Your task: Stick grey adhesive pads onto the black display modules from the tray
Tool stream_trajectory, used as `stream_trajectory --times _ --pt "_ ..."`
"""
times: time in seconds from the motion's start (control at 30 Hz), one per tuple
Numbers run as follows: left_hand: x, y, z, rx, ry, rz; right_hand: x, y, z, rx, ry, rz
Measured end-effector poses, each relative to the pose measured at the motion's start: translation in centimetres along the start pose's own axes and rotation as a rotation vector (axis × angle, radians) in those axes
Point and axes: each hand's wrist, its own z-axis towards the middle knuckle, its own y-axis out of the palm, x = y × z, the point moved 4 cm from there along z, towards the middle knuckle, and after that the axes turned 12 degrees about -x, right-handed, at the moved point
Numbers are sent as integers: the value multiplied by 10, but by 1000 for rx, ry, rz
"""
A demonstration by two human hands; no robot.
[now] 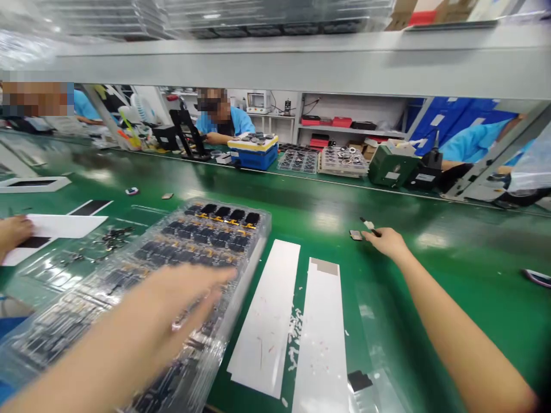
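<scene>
My left hand (pixel 185 304), blurred by motion, is stretched over a clear plastic tray (pixel 258 241), fingers extended and apart, with nothing visible in them. Rows of small black square parts with orange flex strips (pixel 221 215) fill the tray's compartments. Over the green bench on the right, my right hand (pixel 390 245) is closed on a thin dark tool (pixel 375 232) with a white piece near its tip; its exact kind is unclear. Just left of those fingertips lies a small flat square part (pixel 355 235). Two long white strips (pixel 267 315) (pixel 321 338) lie between my hands.
White scraps (pixel 295 327) litter the gap between the strips. At left, another person's hand (pixel 15 232) holds a white strip (pixel 64 225). A shelf beam (pixel 275 71) crosses above. Beyond stand a blue-and-yellow box (pixel 253 154) and a green box (pixel 392 166); co-workers sit behind.
</scene>
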Motion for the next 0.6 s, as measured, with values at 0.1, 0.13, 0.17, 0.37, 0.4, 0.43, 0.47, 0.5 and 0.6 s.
stream_trajectory --times 0.1,0.13,0.17,0.37,0.4,0.43,0.47,0.5,0.6 --pt "-68 -40 71 -152 -224 309 -5 6 -24 29 -111 -15" --pt "-88 -48 94 -162 -263 330 -8 9 -35 35 -162 -7" --pt "-106 -52 113 -164 -301 352 -12 14 -47 38 -216 6" --pt "-162 -30 160 -196 -405 440 -20 46 -135 39 -441 101" --pt "-164 -27 162 -209 -407 451 -20 50 -148 25 -469 140" --pt "-165 -24 163 -221 -411 462 -20 54 -158 7 -483 174" --pt "-165 -23 165 -229 -416 471 -21 58 -167 -14 -493 207" --pt "-164 -22 166 -235 -423 477 -22 61 -174 -36 -496 233" --pt "-158 -24 171 -234 -434 474 -23 67 -190 -39 -494 292"
